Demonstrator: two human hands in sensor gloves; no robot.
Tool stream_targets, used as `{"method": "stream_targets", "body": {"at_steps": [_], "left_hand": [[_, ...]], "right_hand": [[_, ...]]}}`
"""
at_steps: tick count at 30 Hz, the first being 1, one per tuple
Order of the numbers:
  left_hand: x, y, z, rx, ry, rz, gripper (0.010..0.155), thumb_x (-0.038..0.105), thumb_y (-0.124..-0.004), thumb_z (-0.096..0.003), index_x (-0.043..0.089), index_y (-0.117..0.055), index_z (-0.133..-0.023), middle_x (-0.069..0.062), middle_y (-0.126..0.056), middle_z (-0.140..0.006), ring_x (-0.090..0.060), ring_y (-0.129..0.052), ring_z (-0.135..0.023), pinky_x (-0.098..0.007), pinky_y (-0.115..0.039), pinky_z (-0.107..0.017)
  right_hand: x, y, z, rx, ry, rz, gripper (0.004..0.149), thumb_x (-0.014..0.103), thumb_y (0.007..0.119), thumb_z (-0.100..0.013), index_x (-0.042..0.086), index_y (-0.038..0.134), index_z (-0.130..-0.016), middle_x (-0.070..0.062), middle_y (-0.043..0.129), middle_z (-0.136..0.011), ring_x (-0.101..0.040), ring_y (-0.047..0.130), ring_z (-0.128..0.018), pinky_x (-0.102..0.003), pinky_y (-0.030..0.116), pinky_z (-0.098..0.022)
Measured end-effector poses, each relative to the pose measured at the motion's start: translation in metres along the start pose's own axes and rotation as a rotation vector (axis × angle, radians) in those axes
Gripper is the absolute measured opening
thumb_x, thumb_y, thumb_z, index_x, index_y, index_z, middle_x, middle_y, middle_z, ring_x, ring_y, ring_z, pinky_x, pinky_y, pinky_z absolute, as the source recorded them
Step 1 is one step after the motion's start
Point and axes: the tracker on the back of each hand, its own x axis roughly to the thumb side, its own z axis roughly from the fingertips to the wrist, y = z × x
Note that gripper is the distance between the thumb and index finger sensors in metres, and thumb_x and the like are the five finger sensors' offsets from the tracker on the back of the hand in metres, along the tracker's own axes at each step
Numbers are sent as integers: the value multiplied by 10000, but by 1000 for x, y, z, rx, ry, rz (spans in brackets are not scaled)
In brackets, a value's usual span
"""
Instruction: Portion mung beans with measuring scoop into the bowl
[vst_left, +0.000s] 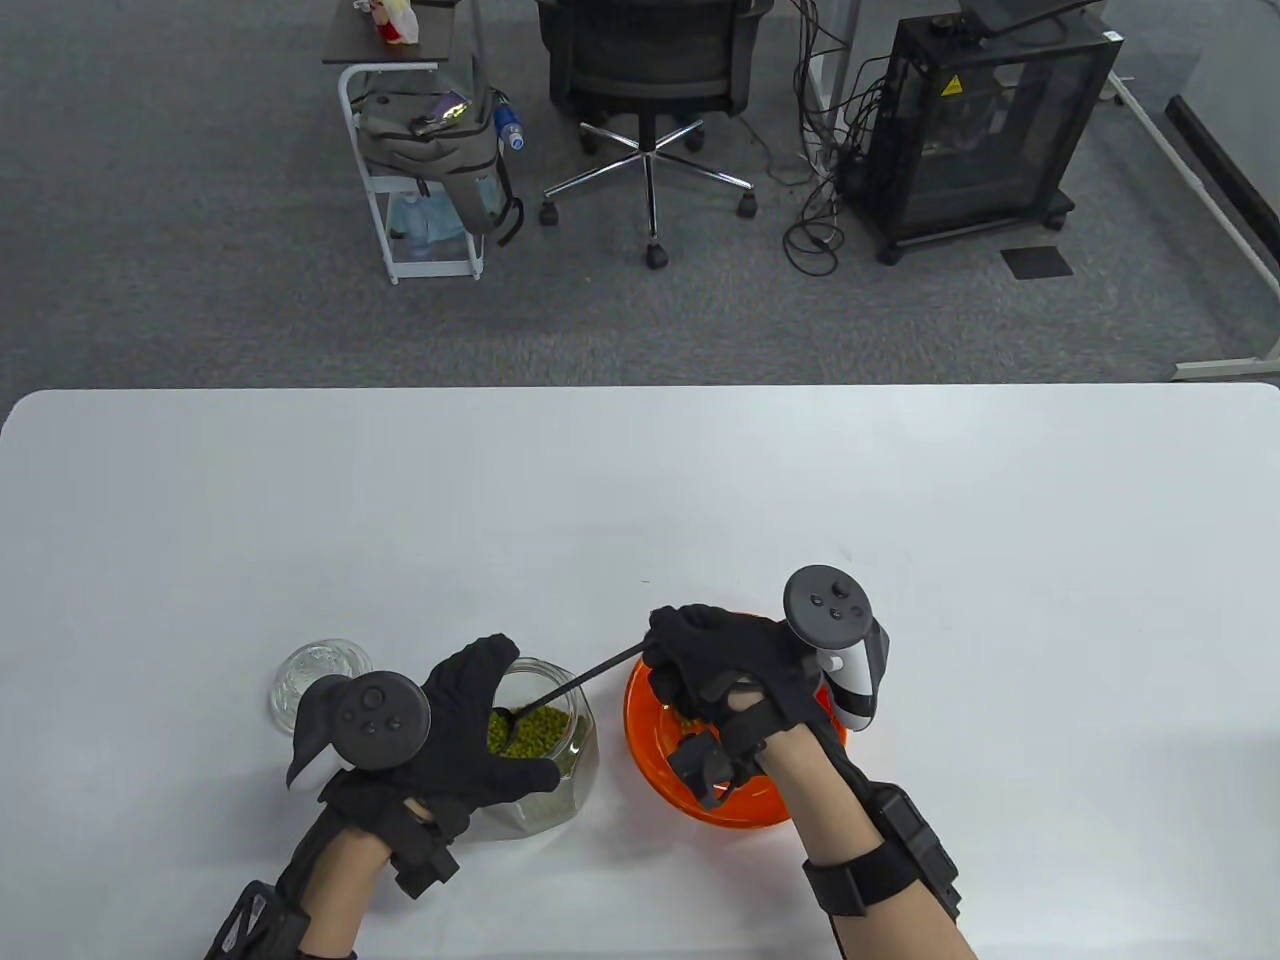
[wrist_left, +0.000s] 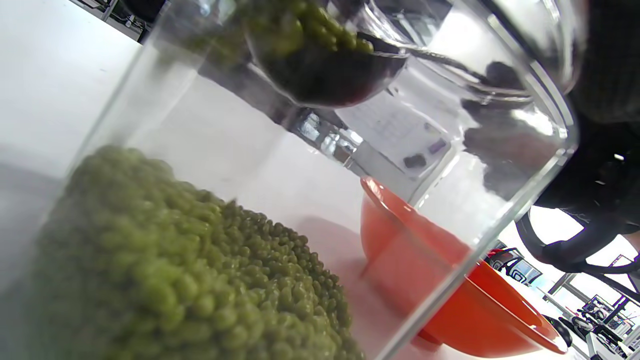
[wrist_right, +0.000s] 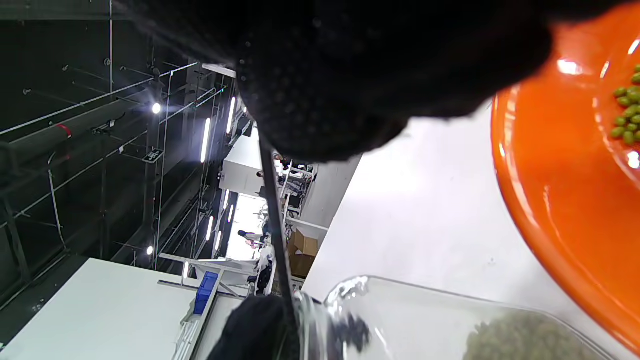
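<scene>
- Glass jar (vst_left: 545, 760) of beans (wrist_left: 175, 270) sits beside our orange bowl (vst_left: 660, 770), gripped by our left hand (vst_left: 470, 730).
- Our right hand (vst_left: 720, 670) pinches the scoop (vst_left: 560, 690), its loaded cup inside the jar.

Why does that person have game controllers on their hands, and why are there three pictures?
Those gadgets are trackers strapped on, recording movement. One camera looks down at the table; the other two sit on the wrists, so they look tilted and very close. The left hand steadies a glass jar of green beans. The right hand holds a long black scoop, its bowl full of beans inside the jar. Beside the jar is an orange bowl with a few beans in it. The glass lid lies to the left.
</scene>
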Motion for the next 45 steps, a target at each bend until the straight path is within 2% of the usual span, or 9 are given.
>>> {"method": "stream_targets", "body": {"at_steps": [10,29,36,45], "left_hand": [[0,0,0,-3,1,2,1248,823,-888,-387,-13,-294,-1098,-314,-392,-1142,-608,-554,-1030,-741,-540,-722],[0,1,0,-3,1,1,1249,823,-888,-386,-13,-293,-1098,-316,-392,-1142,-608,-554,-1030,-741,-540,-721],[0,1,0,-6,0,-1,1245,824,-879,-393,-13,-287,-1099,-317,-386,-1143,-610,-546,-1031,-741,-536,-722],[0,0,0,-8,-1,0,1239,823,-873,-398,-12,-284,-1099,-317,-383,-1143,-612,-544,-1030,-741,-534,-722]], "right_hand": [[-1,-25,3,-20,3,-68,442,441,775,-501,55,950,-628,-94,1056,-374,-199,1008,-143,-324,875,-115],[2,-57,13,-37,-1,-152,443,441,773,-503,55,949,-630,-93,1055,-376,-199,1008,-144,-324,874,-117],[-7,-88,24,-92,9,-173,442,440,774,-503,54,950,-628,-93,1056,-374,-200,1007,-143,-325,874,-114],[-36,-136,35,-133,44,-196,443,443,772,-506,58,948,-633,-92,1055,-381,-201,1008,-149,-324,874,-121]]}}
